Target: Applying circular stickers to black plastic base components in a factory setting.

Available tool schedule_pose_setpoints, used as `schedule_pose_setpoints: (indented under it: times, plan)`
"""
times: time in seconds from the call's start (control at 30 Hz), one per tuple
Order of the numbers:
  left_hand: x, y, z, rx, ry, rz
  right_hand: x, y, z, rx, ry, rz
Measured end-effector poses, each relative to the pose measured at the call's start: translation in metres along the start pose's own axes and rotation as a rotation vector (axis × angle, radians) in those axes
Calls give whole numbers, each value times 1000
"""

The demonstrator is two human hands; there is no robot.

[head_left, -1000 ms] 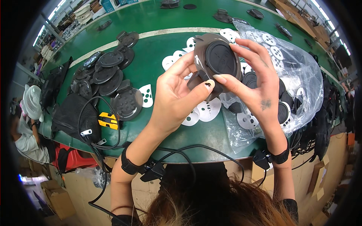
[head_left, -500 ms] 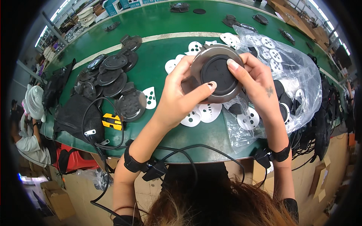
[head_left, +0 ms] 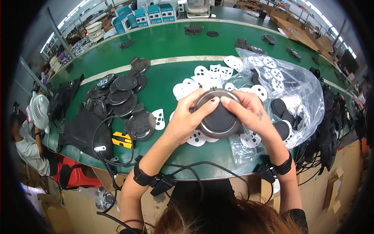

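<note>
Both hands grip a round dark plastic base (head_left: pixel 212 134), with a black rubber pad (head_left: pixel 220 121) filling its upper face. My left hand (head_left: pixel 186 120) is closed on the left rim, its thumb pressing the pad's far edge. Around the right rim, my right hand (head_left: pixel 252 112) is closed too, its thumb lying on the pad beside the left one. The fingers beneath the base are hidden. Behind and below it lie white perforated stickers (head_left: pixel 196 138), partly covered by the base and my hands.
Similar dark round bases (head_left: pixel 122 97) are heaped at left, near a yellow-black cutter (head_left: pixel 122 140) and a black mesh pouch (head_left: pixel 83 130). At right, a clear plastic bag (head_left: pixel 307 91) holds stickers and black pads. Cables (head_left: pixel 218 165) cross the green table's front (head_left: pixel 167 156).
My left thumb has moved from the pad's near left edge to its far edge, beside the right thumb. The base is tilted differently. The head view has shifted, showing more of the far table.
</note>
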State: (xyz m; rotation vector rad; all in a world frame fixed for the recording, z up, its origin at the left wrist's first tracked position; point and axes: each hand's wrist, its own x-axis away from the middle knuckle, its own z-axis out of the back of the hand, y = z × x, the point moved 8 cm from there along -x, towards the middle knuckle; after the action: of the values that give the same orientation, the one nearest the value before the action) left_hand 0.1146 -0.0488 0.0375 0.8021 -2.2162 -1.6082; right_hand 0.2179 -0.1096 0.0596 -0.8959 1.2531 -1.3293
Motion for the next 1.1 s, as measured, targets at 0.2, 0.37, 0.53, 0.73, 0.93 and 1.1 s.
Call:
schedule_pose_setpoints:
  times: [0.2,0.37,0.53,0.73,0.93,1.1]
  plan:
    - [-3,3,4,-99,3,-62,0,2,-2,49,-17,3]
    - [1,8,-9,59,-67,19,-3,-8,9,123,77,-8]
    - [-1,12,1,-37,-37,59,-9,5,7,149,129,-95]
    - [5,55,42,-867,423,-529,-33,22,13,-60,123,-345]
    - [6,55,26,-986,301,-629,-120,72,48,-166,-72,-428]
    - [-1,18,35,-1262,193,-318,-182,84,57,-415,96,-377]
